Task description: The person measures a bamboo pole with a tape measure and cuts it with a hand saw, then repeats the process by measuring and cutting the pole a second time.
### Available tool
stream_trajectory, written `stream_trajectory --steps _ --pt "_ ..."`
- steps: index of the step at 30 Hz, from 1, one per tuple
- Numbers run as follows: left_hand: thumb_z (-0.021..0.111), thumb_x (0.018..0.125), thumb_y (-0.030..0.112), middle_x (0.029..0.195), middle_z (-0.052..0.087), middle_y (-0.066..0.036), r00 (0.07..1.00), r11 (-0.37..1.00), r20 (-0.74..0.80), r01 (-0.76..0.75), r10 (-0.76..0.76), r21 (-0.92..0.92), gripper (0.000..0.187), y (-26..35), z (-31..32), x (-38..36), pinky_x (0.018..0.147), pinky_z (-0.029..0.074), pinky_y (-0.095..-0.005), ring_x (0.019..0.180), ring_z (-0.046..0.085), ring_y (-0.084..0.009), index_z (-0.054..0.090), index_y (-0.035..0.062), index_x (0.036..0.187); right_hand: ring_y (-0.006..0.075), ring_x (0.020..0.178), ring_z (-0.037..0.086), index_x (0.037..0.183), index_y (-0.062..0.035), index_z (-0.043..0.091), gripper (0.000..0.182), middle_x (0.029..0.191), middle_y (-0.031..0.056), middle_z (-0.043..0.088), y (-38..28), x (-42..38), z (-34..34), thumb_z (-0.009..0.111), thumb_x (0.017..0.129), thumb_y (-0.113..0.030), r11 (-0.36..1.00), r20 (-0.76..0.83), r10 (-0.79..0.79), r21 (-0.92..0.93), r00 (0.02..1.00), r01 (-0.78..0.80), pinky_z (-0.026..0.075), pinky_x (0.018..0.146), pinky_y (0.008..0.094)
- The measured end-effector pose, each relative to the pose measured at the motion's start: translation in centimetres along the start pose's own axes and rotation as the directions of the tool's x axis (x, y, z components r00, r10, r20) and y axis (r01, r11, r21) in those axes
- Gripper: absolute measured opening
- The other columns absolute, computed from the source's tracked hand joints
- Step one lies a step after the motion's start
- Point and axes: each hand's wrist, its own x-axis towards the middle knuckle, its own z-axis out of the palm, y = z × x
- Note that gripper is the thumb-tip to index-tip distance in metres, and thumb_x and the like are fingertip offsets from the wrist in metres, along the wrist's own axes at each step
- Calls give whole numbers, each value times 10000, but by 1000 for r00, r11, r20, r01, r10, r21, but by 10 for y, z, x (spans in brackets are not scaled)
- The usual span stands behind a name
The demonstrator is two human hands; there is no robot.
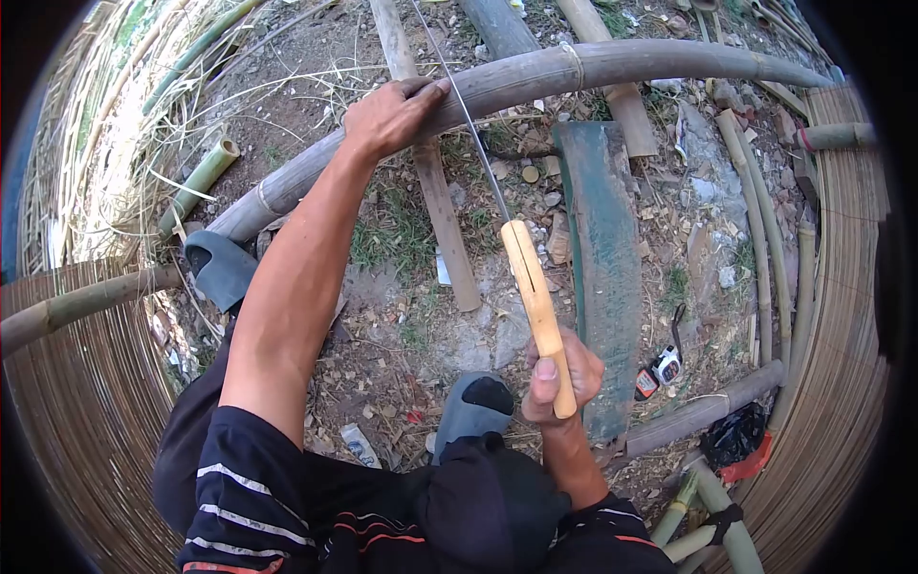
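Observation:
A long grey bamboo pole [507, 84] lies crosswise in front of me. My left hand [392, 117] grips it from above, fingers wrapped over its upper side. Just right of those fingers, a thin saw blade [475, 136] crosses the pole. The saw's light wooden handle [535, 298] points back toward me, and my right hand [564, 375] is closed round its lower end. Whether the blade has cut into the bamboo cannot be made out.
A green weathered board [604, 258] lies right of the saw. Wooden slats [445, 225] run under the pole. A tape measure [666, 365], a black bag [732, 435] and thin bamboo poles [755, 230] are at the right. Bamboo strips [143, 163] lie left.

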Motion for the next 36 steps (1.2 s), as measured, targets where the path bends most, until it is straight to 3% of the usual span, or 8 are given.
stream_trajectory --steps 5,7,11,14,20,22,31,36 --pt "377 961 854 1272 771 -98 1000 1000 27 14 -14 12 750 -1 3 4 973 555 -425 1185 730 -295 695 354 1420 184 522 585 810 65 609 484 659 114 616 -14 -41 -35 532 971 -385 999 41 18 -43 999 -16 482 516 319" --pt "383 966 849 1239 782 -93 998 998 -62 -17 21 62 740 -1 7 3 949 555 -436 1167 738 -273 692 358 1424 184 524 587 808 63 606 510 647 116 614 -19 -39 -31 531 968 -415 996 -6 93 13 996 -93 499 532 317" --pt "391 966 842 1273 770 -85 997 998 -79 -11 15 57 756 0 9 0 983 552 -415 1162 740 -273 690 324 1428 141 549 565 799 48 600 472 654 94 604 -7 44 25 527 993 -376 981 -17 186 52 982 -185 445 505 301" --pt "408 945 861 1273 771 -79 999 999 -14 43 -42 20 785 4 2 -3 986 552 -418 1166 740 -268 690 311 1430 133 546 547 800 39 596 437 652 89 595 -1 78 42 529 996 -346 996 19 83 28 996 -84 409 489 293" --pt "424 943 853 1273 773 -71 999 999 -34 27 -27 16 782 -3 10 6 983 550 -431 1175 737 -262 698 300 1423 203 509 584 790 65 614 478 627 112 601 -5 -32 -27 569 963 -378 996 5 93 13 996 -93 456 491 334" --pt "427 942 849 1276 772 -72 998 999 -55 27 -25 22 774 -5 10 5 971 554 -430 1179 736 -262 706 302 1413 202 514 596 777 73 608 521 639 125 618 -10 -39 -32 566 957 -414 986 -54 128 116 990 -121 462 484 327" --pt "438 925 851 1275 772 -81 996 1000 -85 -5 5 0 756 -4 13 2 920 558 -434 1170 740 -257 730 323 1381 209 521 612 762 57 606 546 627 128 617 -5 -33 -28 562 952 -453 995 3 90 35 996 -90 480 497 337" --pt "447 923 849 1255 782 -62 993 999 -116 -3 7 38 737 -3 14 4 901 547 -428 1165 742 -259 741 334 1362 182 510 585 769 51 606 477 612 102 588 11 -2 -11 583 948 -391 989 19 78 122 997 -80 463 500 332"
